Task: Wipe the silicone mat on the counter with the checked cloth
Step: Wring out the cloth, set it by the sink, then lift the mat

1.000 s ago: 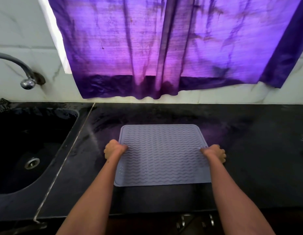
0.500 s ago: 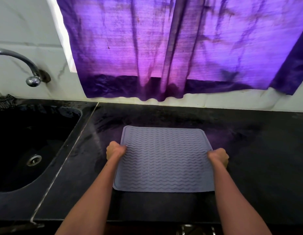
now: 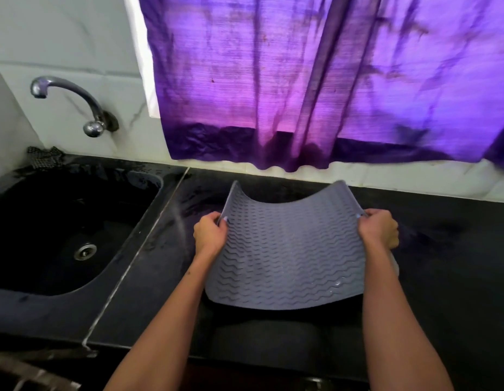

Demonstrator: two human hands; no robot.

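i see the grey silicone mat [image 3: 287,255] held up off the black desk [image 3: 442,292], sagging in the middle with its two side edges raised. my left hand [image 3: 210,235] grips the mat's left edge, fingers curled round it, and my right hand [image 3: 378,231] grips the right edge the same way. the mat's wavy ridged face is toward me, and its shadow lies on the desk below. the checked cloth [image 3: 45,157] sits crumpled at the back left corner behind the sink [image 3: 62,235], under the tap [image 3: 73,104], well apart from the mat. a purple curtain [image 3: 315,80] hangs behind.
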